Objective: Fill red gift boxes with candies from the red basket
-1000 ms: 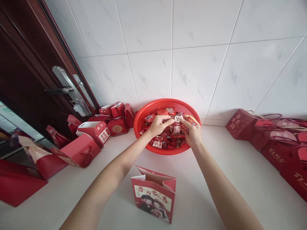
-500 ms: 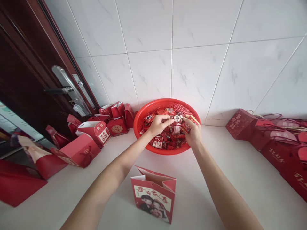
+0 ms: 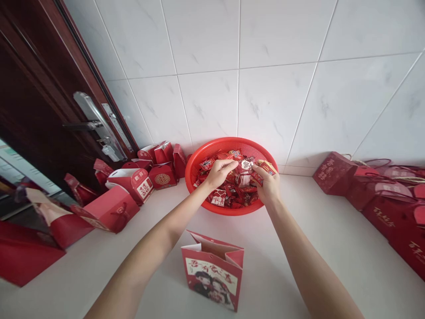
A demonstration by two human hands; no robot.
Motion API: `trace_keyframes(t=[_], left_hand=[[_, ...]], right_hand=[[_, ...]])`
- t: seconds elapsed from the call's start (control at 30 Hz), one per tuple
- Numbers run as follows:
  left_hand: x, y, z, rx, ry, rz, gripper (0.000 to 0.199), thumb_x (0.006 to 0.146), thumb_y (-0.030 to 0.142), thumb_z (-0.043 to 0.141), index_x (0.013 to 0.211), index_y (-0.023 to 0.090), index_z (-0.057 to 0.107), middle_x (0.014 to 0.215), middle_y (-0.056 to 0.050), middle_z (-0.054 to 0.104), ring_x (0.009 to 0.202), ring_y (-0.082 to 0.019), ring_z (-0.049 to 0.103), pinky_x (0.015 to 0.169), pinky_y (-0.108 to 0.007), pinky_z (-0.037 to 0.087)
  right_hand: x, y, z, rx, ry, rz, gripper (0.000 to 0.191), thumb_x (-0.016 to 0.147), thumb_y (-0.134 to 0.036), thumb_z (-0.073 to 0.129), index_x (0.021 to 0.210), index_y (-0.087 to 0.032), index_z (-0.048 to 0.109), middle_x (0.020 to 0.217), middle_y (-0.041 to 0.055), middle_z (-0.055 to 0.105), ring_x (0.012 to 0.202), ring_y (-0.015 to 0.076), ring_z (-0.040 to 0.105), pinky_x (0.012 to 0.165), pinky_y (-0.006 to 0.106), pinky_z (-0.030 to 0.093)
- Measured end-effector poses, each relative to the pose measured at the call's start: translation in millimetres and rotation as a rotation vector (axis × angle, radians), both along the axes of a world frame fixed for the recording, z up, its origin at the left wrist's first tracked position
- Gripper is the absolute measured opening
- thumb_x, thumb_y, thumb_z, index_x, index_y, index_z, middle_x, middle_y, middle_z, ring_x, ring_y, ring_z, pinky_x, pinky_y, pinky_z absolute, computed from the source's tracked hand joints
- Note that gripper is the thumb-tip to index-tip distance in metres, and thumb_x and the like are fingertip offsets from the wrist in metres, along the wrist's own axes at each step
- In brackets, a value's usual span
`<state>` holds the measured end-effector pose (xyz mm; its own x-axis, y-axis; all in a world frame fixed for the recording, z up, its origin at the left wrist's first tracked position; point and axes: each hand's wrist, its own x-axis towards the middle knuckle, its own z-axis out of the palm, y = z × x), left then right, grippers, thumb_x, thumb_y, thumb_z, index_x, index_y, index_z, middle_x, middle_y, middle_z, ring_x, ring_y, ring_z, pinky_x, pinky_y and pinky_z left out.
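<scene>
A red plastic basket [image 3: 195, 195] with a perforated wall holds a heap of wrapped candies [image 3: 218, 197]. Over the heap, my left hand [image 3: 219, 173] pinches the left edge of a dark red candy packet [image 3: 246, 165] with a white label. My right hand [image 3: 268, 185] has its fingers at that packet's right side and also grips a red-and-yellow candy packet [image 3: 266, 167]. Nearer to me, between my forearms, a red paper gift bag [image 3: 212, 279] with a printed couple stands upright, its top open.
Red gift boxes [image 3: 128, 181] line the left side, by a dark door [image 3: 40, 66] with a metal handle [image 3: 94, 126]. More red gift bags [image 3: 378, 208] stand along the right. White wall tiles [image 3: 206, 40] rise behind the basket on the pale tabletop [image 3: 159, 266].
My left fingers have drawn slightly left, and more of the dark red packet's label shows. The right hand's red-and-yellow packet has tilted slightly. The bag and basket stay in place.
</scene>
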<state>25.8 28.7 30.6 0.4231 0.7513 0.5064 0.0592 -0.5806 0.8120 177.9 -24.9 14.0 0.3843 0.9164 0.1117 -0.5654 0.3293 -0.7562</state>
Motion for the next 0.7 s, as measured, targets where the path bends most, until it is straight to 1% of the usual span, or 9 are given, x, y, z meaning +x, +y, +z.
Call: trace_keyframes(t=[0.13, 0.2, 0.27, 0.4, 0.5, 0.53, 0.6, 0.67, 0.7], left_hand=[[0, 1, -0.6, 0.035, 0.013, 0.016, 0.05, 0.086, 0.058, 0.059, 0.059, 0.021, 0.038, 0.059, 0.004, 0.033, 0.059, -0.012, 0.035, 0.061, -0.027, 0.034], [0, 2, -2.2, 0.062, 0.018, 0.033, 0.05, 0.086, 0.057, 0.058, 0.059, 0.021, 0.037, 0.058, 0.005, 0.033, 0.058, -0.012, 0.035, 0.059, -0.027, 0.034], [0, 4, -4.3, 0.068, 0.038, 0.045, 0.048, 0.087, 0.056, 0.057, 0.059, 0.021, 0.04, 0.057, 0.005, 0.038, 0.057, -0.012, 0.04, 0.059, -0.027, 0.036], [-1, 10, -8.9, 0.015, 0.134, 0.063, 0.043, 0.09, 0.051, 0.054, 0.061, 0.019, 0.052, 0.057, 0.002, 0.056, 0.056, -0.014, 0.054, 0.059, -0.026, 0.044], [-1, 13, -11.9, -0.046, 0.208, 0.14, 0.039, 0.094, 0.04, 0.052, 0.062, 0.019, 0.055, 0.056, 0.0, 0.062, 0.053, -0.014, 0.058, 0.059, -0.026, 0.048], [-2, 14, -12.5, -0.064, 0.228, 0.189, 0.032, 0.094, 0.035, 0.053, 0.068, 0.018, 0.059, 0.059, 0.0, 0.064, 0.053, -0.014, 0.06, 0.06, -0.026, 0.049], [-3, 14, -13.2, -0.056, 0.279, 0.323, 0.011, 0.09, 0.024, 0.059, 0.09, 0.017, 0.067, 0.067, -0.001, 0.071, 0.059, -0.016, 0.065, 0.065, -0.027, 0.052], [-4, 13, -13.3, 0.011, 0.37, 0.422, 0.024, 0.085, 0.016, 0.064, 0.108, 0.017, 0.067, 0.077, -0.002, 0.075, 0.068, -0.018, 0.07, 0.074, -0.03, 0.054], [-5, 12, -13.3, 0.051, 0.437, 0.425, 0.026, 0.083, 0.014, 0.065, 0.108, 0.017, 0.069, 0.079, -0.002, 0.076, 0.072, -0.019, 0.071, 0.077, -0.03, 0.054]], right_hand=[[-1, -1, 0.8, -0.011, 0.007, 0.0, 0.034, 0.052, -0.022, 0.087, 0.078, -0.021, 0.065, 0.066, -0.0045, 0.068, 0.057, 0.0121, 0.063, 0.049, 0.023, 0.051], [-1, -1, 0.8, -0.01, 0.009, 0.009, 0.035, 0.051, -0.022, 0.087, 0.079, -0.02, 0.066, 0.066, -0.0044, 0.068, 0.056, 0.012, 0.063, 0.049, 0.023, 0.052], [-1, 0, 0.2, -0.018, 0.004, 0.012, 0.035, 0.051, -0.022, 0.087, 0.079, -0.02, 0.066, 0.065, -0.0039, 0.068, 0.056, 0.0122, 0.063, 0.049, 0.022, 0.051], [-1, 2, -2.9, -0.052, -0.013, -0.034, 0.036, 0.051, -0.024, 0.087, 0.079, -0.02, 0.066, 0.065, -0.0035, 0.069, 0.055, 0.0131, 0.063, 0.049, 0.023, 0.051], [-1, 5, -5.7, -0.04, -0.014, -0.081, 0.033, 0.054, -0.026, 0.087, 0.079, -0.02, 0.066, 0.065, -0.0034, 0.068, 0.055, 0.0145, 0.064, 0.051, 0.026, 0.052], [-2, 6, -6.3, -0.035, -0.009, -0.091, 0.033, 0.054, -0.026, 0.087, 0.079, -0.02, 0.067, 0.065, -0.0031, 0.069, 0.056, 0.0149, 0.065, 0.052, 0.026, 0.052], [-2, 7, -6.7, -0.033, 0.003, -0.095, 0.032, 0.053, -0.024, 0.086, 0.079, -0.019, 0.067, 0.068, -0.0024, 0.07, 0.058, 0.015, 0.065, 0.053, 0.026, 0.053], [-2, 7, -6.4, -0.036, 0.006, -0.085, 0.031, 0.053, -0.023, 0.085, 0.078, -0.019, 0.068, 0.07, -0.0017, 0.07, 0.059, 0.0144, 0.065, 0.053, 0.025, 0.052], [-1, 7, -6.0, -0.04, 0.001, -0.076, 0.03, 0.053, -0.022, 0.085, 0.077, -0.018, 0.068, 0.069, -0.0017, 0.07, 0.059, 0.014, 0.065, 0.052, 0.025, 0.052]])
